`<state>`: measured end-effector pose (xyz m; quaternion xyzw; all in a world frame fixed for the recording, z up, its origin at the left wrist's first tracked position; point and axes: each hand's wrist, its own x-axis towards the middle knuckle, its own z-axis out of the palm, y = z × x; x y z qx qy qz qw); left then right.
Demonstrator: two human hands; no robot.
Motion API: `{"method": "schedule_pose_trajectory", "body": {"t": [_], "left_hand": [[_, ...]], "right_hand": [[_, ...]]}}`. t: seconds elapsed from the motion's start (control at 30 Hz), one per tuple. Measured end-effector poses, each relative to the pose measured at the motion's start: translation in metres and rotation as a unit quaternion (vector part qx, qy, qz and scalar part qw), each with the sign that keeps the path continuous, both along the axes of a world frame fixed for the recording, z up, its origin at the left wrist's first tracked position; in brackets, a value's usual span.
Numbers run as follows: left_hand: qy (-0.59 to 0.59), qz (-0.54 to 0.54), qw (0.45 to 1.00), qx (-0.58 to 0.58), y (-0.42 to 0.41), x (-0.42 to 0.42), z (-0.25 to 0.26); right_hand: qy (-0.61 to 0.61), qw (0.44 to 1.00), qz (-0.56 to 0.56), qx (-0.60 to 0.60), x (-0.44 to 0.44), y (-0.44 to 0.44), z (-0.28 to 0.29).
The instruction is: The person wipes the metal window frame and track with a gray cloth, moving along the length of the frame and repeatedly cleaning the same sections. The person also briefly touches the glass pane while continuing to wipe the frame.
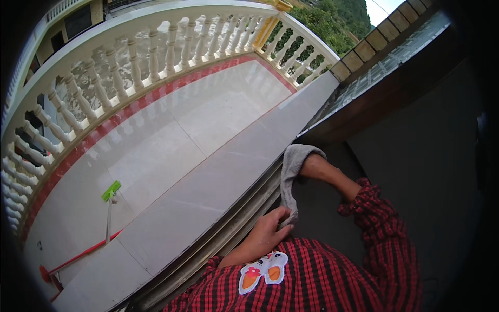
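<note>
A grey cloth (289, 183) stretches between my two hands at the inner side of a window opening. My left hand (269, 229) pinches its lower end, close to my checked shirt. Higher up, the cloth wraps over my right hand (312, 163), whose fingers are hidden; only the back of the hand and the wrist show. Beside the cloth runs a metal sliding-window track (249, 212) with dirty-looking grooves. Past the track lies a wide sill of pale grey tiles (218, 177).
On the balcony floor (156, 152) beyond the sill lies a green-headed cleaning tool (112, 191) with a metal pole. A red pole (84, 253) lies near it. White balusters (134, 64) edge the balcony. A window sash (378, 84) stands at upper right.
</note>
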<state>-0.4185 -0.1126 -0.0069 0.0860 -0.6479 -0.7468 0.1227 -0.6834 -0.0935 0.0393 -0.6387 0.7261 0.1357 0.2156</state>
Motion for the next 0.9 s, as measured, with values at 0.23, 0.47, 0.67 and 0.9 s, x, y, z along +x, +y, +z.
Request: {"method": "schedule_pose_trajectory", "body": {"t": [0.23, 0.47, 0.67, 0.9], "left_hand": [[-0.016, -0.091, 0.996, 0.014, 0.001, 0.001, 0.016], [0.046, -0.167, 0.985, -0.018, -0.005, 0.004, 0.015], [0.002, -0.169, 0.985, 0.027, -0.002, 0.002, 0.011], [0.021, -0.093, 0.995, 0.014, 0.001, 0.004, 0.009]], "right_hand": [[0.001, 0.967, 0.154, -0.203, 0.079, 0.021, -0.006], [-0.662, 0.574, -0.378, -0.298, 0.083, 0.119, -0.055], [-0.399, 0.716, -0.393, -0.417, 0.040, 0.177, -0.078], [0.140, 0.918, -0.103, -0.356, 0.041, 0.070, -0.038]]}}
